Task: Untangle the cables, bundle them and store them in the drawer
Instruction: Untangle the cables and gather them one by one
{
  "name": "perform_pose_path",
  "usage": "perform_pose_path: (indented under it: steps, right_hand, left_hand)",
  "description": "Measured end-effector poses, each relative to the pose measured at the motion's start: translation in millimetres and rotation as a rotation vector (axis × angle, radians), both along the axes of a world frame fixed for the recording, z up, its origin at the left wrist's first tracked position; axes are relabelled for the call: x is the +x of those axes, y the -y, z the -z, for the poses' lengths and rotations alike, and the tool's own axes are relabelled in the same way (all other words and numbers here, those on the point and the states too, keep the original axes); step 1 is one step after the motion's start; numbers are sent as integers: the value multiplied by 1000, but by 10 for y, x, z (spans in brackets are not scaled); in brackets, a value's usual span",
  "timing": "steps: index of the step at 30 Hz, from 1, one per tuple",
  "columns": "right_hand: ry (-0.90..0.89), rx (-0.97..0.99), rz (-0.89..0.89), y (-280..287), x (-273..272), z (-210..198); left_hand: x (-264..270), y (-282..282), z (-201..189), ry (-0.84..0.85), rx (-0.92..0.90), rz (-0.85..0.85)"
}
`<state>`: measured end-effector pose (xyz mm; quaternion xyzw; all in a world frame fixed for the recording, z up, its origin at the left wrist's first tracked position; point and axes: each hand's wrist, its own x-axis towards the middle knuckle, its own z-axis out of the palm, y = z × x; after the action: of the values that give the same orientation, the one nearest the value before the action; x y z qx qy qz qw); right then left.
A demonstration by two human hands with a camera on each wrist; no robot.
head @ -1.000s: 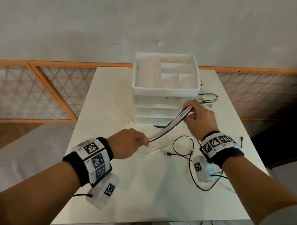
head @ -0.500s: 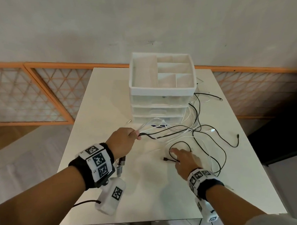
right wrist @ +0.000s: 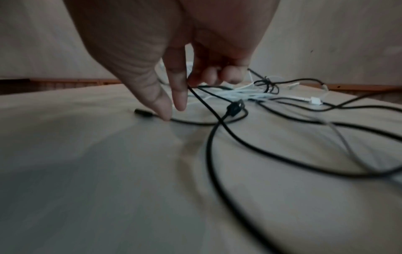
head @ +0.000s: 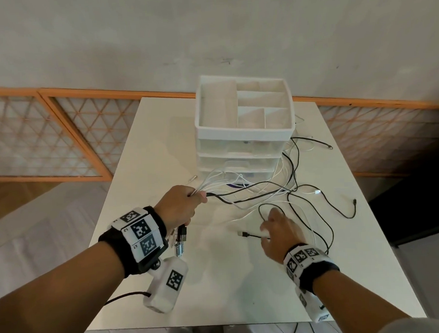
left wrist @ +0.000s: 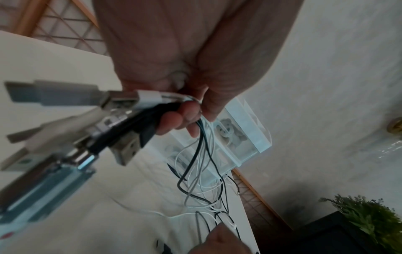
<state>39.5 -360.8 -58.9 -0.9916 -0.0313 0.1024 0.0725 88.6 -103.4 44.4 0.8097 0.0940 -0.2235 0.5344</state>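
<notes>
A tangle of black and white cables (head: 254, 190) spreads over the white table (head: 219, 292) in front of the white drawer unit (head: 245, 140). My left hand (head: 187, 205) grips one end of the bunch in a fist. Several USB plugs (head: 181, 239) stick out below that fist, seen close up as the plugs (left wrist: 121, 103) in the left wrist view. My right hand (head: 279, 229) is low over the table. In the right wrist view the right hand (right wrist: 174, 110) has thumb and forefinger pointing down, and the thumb tip touches a black cable beside its plug (right wrist: 141, 112).
The drawer unit's top tray has empty compartments, and its drawers look closed. Loose cable ends lie to the right: a white connector (head: 317, 192) and a black one (head: 354, 202). A plant (left wrist: 369, 220) stands beyond the table's right side. An orange lattice rail runs behind the table.
A second ago both hands held the bunch stretched between them. The right hand let go, the cables dropped and spread on the table, and that hand came down beside the black plug.
</notes>
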Motion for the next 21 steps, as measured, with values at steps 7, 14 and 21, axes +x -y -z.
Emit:
perform_pose_path:
  steps: [7,14,21]
  right_hand:
    - [-48,-188,-49,-183,-17,95]
    - [462,270,-96,-252,126,-383]
    - [392,585,-421,-558,127,-830]
  left_hand:
    - [-20,21,37,-28,0,-14]
    - [-25,-49,-30,-51,-45,43]
    - [41,-28,-281,57,-169,-9]
